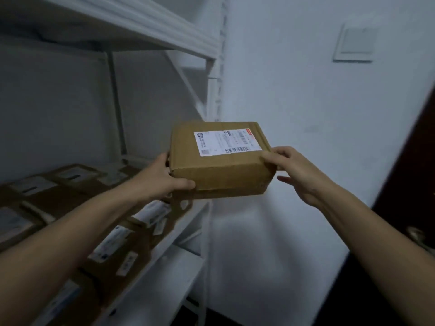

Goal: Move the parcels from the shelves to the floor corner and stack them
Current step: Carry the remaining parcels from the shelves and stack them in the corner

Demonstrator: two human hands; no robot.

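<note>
A brown labelled parcel (221, 161) is hanging in the air at centre: the left hand (162, 180) is clamping its fingers (183, 184) on the near left corner, the right hand (296, 170) is gripping the right edge. More parcels (70, 184) are lying on the white shelf (164, 267) at 8 o'clock; a white wall (294, 90) with a switch plate (355, 41) is showing at 2 o'clock.

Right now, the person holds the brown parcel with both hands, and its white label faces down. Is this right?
Not quite. In the head view the white label sits on the top face of the parcel, facing up, not down. The rest stands: the left hand and the right hand both hold the parcel.
</note>
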